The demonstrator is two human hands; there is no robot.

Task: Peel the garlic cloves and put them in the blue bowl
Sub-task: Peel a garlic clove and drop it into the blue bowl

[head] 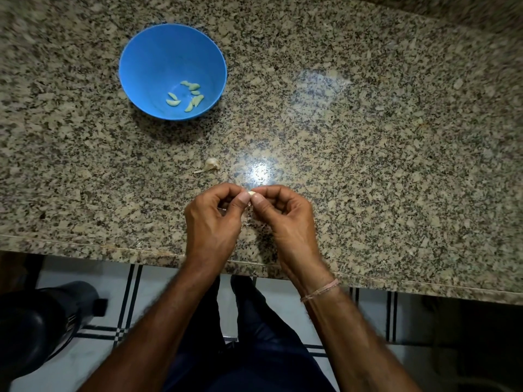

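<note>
A blue bowl (158, 52) stands on the granite counter at the upper left, with several peeled pale garlic cloves (191, 94) lying in its bottom. A remnant of a garlic bulb (210, 164) with papery skin rests on the counter between the bowl and my hands. My left hand (212, 219) and my right hand (285, 219) meet over the counter's front part, thumbs and fingertips pinched together on one small garlic clove (251, 193). Most of that clove is hidden by my fingers.
The speckled granite counter (382, 165) stretches far to the right, and its front edge (113, 247) runs just below my wrists. Below it are a tiled floor and a dark round object (36, 323) at the lower left. A thread bracelet (319, 291) circles my right wrist.
</note>
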